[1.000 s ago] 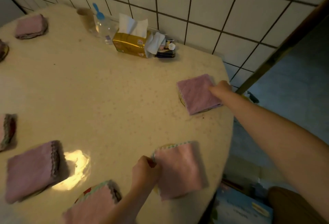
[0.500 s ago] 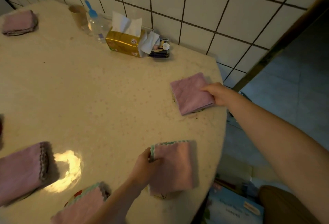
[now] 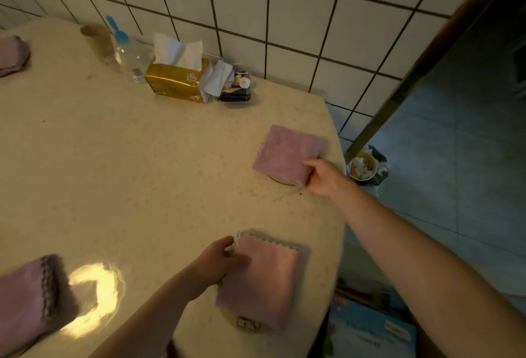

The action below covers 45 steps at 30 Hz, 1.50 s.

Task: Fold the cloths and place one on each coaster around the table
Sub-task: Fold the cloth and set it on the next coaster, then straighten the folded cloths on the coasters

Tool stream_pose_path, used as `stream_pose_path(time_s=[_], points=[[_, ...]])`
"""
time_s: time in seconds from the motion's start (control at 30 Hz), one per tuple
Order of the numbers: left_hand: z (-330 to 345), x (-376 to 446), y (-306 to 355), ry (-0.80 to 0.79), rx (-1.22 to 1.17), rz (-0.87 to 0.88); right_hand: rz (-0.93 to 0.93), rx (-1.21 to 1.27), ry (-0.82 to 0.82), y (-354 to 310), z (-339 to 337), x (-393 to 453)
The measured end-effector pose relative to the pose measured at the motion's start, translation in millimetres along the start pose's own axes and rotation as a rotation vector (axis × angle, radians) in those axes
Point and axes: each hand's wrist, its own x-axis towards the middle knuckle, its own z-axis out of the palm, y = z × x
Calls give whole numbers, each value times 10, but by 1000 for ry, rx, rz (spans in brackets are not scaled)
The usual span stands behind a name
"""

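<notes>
Table (image 3: 142,175) | near cloth (image 3: 264,278) under left hand (image 3: 219,263) | far cloth (image 3: 287,155) at right hand (image 3: 321,175)

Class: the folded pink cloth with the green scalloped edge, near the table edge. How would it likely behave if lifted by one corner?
The pink cloth looks soft and fleecy, so it would probably droop and unfold. It seems light: the left hand shifts it by pinching its edge. Its coaster would likely stay behind.
</notes>
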Motion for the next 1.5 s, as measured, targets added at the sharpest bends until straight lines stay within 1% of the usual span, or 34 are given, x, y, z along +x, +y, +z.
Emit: stream_pose_path(time_s=[0.1, 0.17, 0.23, 0.3, 0.4, 0.47, 0.5, 0.53, 0.63, 0.7, 0.77, 0.87, 0.93, 1.0, 1.13, 1.23, 1.27, 1.33, 1.37, 1.4, 1.47, 1.5], points=[[-5, 25, -23, 2, -1, -15, 3, -91, 49, -86, 64, 9], [-8, 32, -38, 18, 14, -13, -65, -216, 138, -124, 98, 43], [-10, 41, -45, 42, 43, -7, -171, -394, 248, -134, 106, 91], [-10, 47, -44, 57, 94, 1, -217, -519, 288, -125, 80, 109], [1, 41, -32, 91, 193, 37, -202, -502, 279, -133, -16, 117], [8, 36, -39, 117, 227, 67, -204, -497, 308, -129, -71, 138], [6, 42, -48, 140, 248, 87, -233, -552, 344, -124, -85, 145], [0, 51, -67, 177, 280, 113, -279, -671, 403, -116, -89, 136], [-22, 73, -104, 299, 371, 166, -427, -1153, 579, -82, -70, 63], [-25, 62, -119, 357, 410, 163, -454, -1361, 629, -50, -74, 6], [-9, 31, -112, 394, 477, 169, -453, -1465, 642, -20, -86, -56], [-14, -34, -110, 437, 628, 191, -451, -1503, 651, 56, -94, -193], [-100, -112, -149, 473, 655, 194, -483, -1537, 667, 156, -50, -344], [-270, -243, -244, 511, 655, 202, -538, -1553, 635, 333, 56, -538], [-705, -477, -427, 613, 615, 186, -671, -1449, 370, 807, 283, -894], [-1104, -711, -563, 692, 597, 183, -766, -1353, 207, 1341, 531, -1211], [-1229, -770, -605, 715, 590, 184, -768, -1298, 155, 1532, 611, -1307], [-1509, -915, -700, 764, 582, 179, -708, -1167, 58, 1982, 793, -1463], [-1656, -1023, -738, 784, 563, 185, -665, -1147, 50, 2226, 892, -1512], [-1786, -1113, -808, 837, 590, 187, -616, -1170, 56, 2438, 944, -1525], [-2159, -1336, -982, 974, 839, 116, -477, -1266, 68, 2873, 1082, -1524], [-2322, -1404, -1066, 1015, 954, 83, -396, -1305, 61, 3029, 1107, -1525]])
